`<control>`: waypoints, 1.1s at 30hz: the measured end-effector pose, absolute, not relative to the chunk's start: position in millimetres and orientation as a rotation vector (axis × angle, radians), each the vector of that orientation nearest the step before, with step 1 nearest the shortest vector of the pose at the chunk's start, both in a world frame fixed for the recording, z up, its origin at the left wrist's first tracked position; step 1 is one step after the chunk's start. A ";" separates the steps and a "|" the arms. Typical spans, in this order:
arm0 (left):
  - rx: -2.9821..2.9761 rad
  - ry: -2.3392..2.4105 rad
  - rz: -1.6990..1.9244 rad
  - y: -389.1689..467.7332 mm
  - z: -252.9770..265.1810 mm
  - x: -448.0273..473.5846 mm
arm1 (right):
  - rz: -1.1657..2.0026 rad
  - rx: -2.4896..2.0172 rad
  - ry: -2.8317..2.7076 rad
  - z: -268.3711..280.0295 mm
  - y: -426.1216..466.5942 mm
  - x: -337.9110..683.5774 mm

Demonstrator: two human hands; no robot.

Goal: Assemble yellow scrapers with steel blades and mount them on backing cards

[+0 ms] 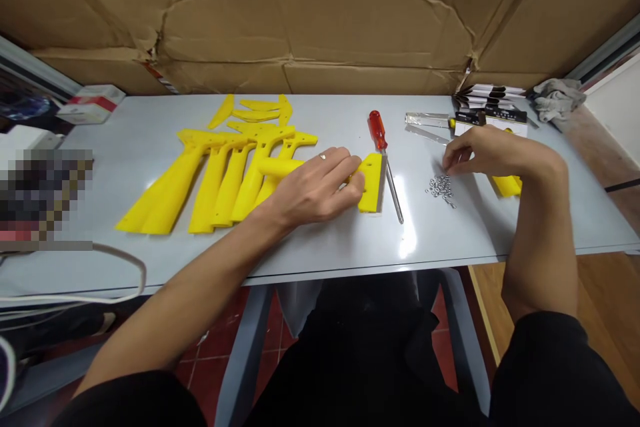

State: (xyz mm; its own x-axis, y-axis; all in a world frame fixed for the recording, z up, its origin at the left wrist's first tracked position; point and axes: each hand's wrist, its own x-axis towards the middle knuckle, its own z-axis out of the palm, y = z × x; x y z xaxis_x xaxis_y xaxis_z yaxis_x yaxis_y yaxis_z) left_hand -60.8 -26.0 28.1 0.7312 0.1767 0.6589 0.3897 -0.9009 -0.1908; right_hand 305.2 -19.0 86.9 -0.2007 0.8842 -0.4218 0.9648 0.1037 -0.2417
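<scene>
My left hand (323, 187) is wrapped round a yellow scraper (371, 183), whose metal blade edge faces right. My right hand (473, 152) hovers by a small pile of screws (441, 187), its fingertips drawn together at the pile's upper edge. Whether a screw is between those fingertips cannot be made out. Between the hands lies a screwdriver (377, 130) with a red handle, its shaft pointing toward me. Left of my left hand, several yellow plastic handles (170, 190) lie side by side, partly overlapping.
Thin yellow pieces (257, 110) lie at the back. Metal blades (427, 121) and black-and-white packaging (490, 119) are at the back right, with a grey cloth (557, 99) beyond. A red-and-white box (93, 104) stands at the left. Cardboard (310, 20) lines the table's back edge.
</scene>
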 end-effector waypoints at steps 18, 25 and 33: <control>-2.379 -0.202 -0.904 -26.2 28.2 -62.4 | -0.685 1.777 2.184 89.3 -23.4 293.7; -2.330 -0.152 -0.832 -29.2 30.2 -58.3 | -1.036 1.934 2.788 99.2 -37.4 278.8; -2.726 -0.337 -0.741 -33.0 33.0 -56.6 | -1.397 1.796 3.197 77.0 -57.8 207.4</control>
